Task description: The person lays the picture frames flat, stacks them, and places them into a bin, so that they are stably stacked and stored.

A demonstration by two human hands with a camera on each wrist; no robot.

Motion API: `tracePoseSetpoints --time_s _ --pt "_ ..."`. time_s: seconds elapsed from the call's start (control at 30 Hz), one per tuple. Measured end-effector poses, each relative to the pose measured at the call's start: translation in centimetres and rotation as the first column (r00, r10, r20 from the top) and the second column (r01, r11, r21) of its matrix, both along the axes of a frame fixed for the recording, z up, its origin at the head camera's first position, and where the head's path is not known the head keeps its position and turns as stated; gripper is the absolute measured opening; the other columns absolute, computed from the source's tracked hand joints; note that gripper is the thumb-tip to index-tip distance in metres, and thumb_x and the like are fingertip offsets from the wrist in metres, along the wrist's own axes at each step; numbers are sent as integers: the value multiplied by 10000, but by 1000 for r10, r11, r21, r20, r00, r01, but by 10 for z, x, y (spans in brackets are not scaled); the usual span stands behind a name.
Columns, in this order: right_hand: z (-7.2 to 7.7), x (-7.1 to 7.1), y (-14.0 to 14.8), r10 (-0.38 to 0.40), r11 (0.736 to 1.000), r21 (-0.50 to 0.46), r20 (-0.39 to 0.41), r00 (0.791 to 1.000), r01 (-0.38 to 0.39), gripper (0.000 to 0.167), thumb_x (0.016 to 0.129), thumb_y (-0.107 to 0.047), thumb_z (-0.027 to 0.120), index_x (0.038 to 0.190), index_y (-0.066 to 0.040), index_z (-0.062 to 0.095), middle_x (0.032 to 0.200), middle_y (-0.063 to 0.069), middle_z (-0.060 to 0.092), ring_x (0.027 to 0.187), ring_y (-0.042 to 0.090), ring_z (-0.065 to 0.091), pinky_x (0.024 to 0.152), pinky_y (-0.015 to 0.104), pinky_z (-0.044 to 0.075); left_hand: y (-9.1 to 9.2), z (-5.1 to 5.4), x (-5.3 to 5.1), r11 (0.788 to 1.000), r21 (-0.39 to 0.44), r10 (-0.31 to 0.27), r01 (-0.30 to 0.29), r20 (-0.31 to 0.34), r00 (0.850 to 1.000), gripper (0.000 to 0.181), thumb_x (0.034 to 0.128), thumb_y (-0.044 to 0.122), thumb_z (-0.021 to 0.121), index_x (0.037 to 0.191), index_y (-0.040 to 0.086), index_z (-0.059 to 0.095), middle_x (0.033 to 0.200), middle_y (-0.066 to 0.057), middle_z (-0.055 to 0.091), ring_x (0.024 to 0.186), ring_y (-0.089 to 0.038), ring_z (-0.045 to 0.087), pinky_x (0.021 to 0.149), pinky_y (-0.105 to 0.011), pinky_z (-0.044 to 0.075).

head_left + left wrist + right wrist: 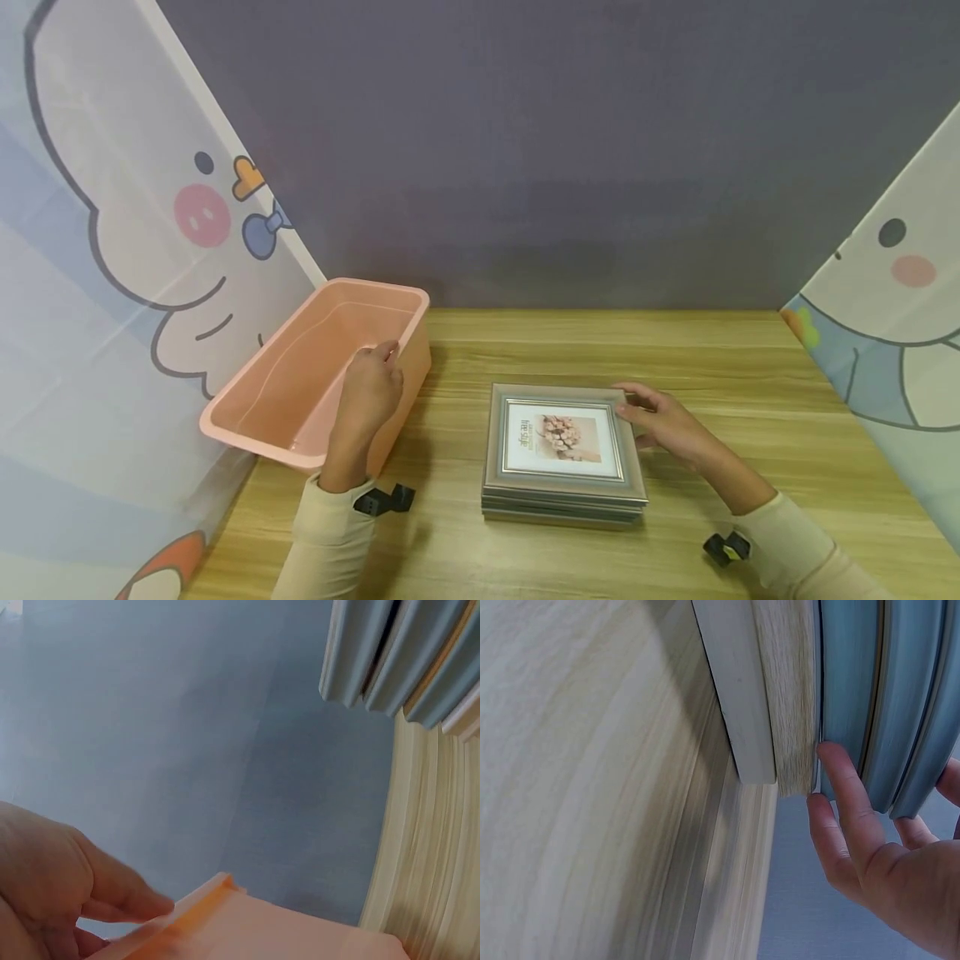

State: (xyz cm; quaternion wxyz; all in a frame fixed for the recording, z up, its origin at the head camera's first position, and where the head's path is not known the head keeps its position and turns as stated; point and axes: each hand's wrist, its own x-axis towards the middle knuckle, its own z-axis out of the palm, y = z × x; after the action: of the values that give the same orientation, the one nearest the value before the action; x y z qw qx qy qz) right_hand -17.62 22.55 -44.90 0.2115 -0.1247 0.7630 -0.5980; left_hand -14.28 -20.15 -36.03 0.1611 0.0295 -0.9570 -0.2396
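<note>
My left hand (pixel 371 387) grips the right rim of a pink plastic bin (pixel 408 400), thumb and fingers over its edge. The left wrist view shows the thumb (pixel 142 896) pressed against the bin's rim (pixel 199 900). At the middle of the table lies a stack of picture frames (pixel 495 446); the top one, silver-beige, shows a flower print behind glass. My right hand (pixel 671 425) touches the stack's far right corner, thumb by the top frame. In the right wrist view, fairly straight fingers (pixel 855 814) lie along the sides of the frames (pixel 847 682).
The stack stands on a wood-grain table (pixel 720 367), to the right of the bin. A dark grey panel (pixel 525 167) rises behind the table. Cartoon-printed sheets (pixel 127 250) stand at the left and right sides. The bin stands close to the left sheet.
</note>
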Motion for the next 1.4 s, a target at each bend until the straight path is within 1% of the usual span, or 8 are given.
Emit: tracePoseSetpoints --time_s 0.07,0.33,0.53,0.77,0.87,1.0,1.23,1.4 --pt "0 0 0 3 1000 -2 -2 1000 -3 605 1060 -245 559 1555 1 315 1484 351 348 1235 345 547 858 469 611 -2 -1 0 1000 -29 0 0 -10 1000 404 895 -36 577 1291 -107 624 1153 -341 672 1097 -502 625 925 -596 528" --pt "-1 -1 1 11 1000 10 -20 1000 -11 597 1060 -250 558 1553 -7 325 1483 351 344 1287 415 504 848 470 610 -7 -1 -2 998 -55 -7 6 -13 1000 414 867 -50 549 1267 -86 651 1142 -342 681 1079 -504 629 912 -597 527" --pt "-1 -1 1 8 1000 19 -19 1000 -7 596 1061 -251 557 1553 -8 325 1489 352 331 1288 417 497 846 469 608 -10 0 -3 999 -39 -18 19 29 999 431 875 -52 517 1287 -78 642 1156 -334 681 1069 -484 633 884 -576 535" --pt "-1 -1 0 0 1000 28 -18 1000 1 601 1059 -258 561 1553 -10 327 1497 356 330 1300 438 491 850 473 607 -9 2 -4 999 -31 -31 34 80 996 432 898 -38 518 1313 -39 637 1108 -297 688 1022 -434 643 820 -528 551" --pt "-2 -1 0 5 1000 14 -21 1000 -4 592 1057 -250 563 1543 0 336 1466 351 365 1221 366 551 833 468 610 -8 3 -4 999 -20 -36 38 95 995 445 888 -36 514 1313 -14 644 1120 -281 699 1048 -430 656 840 -524 558" --pt "-1 -1 0 15 1000 -16 -22 1000 -15 581 1056 -233 564 1530 20 343 1434 348 396 1104 240 591 802 453 614 -6 4 -6 998 -10 -68 69 93 993 441 883 -35 526 1303 -1 653 1142 -265 723 1066 -423 688 862 -522 572" --pt "-1 -2 0 0 1000 3 -22 1000 0 590 1054 -243 568 1540 6 343 1467 341 378 1158 262 564 802 429 606 -2 7 -10 990 -1 -141 142 115 983 427 891 -34 582 1310 21 648 1109 -224 751 1007 -384 707 854 -498 560" --pt "-1 -2 0 9 1000 -14 -17 1000 -9 592 1054 -240 569 1535 16 338 1452 342 385 1116 235 577 803 445 610 1 9 -13 982 3 -185 186 133 974 413 901 -17 629 1308 44 660 1108 -186 760 980 -343 720 828 -469 562"
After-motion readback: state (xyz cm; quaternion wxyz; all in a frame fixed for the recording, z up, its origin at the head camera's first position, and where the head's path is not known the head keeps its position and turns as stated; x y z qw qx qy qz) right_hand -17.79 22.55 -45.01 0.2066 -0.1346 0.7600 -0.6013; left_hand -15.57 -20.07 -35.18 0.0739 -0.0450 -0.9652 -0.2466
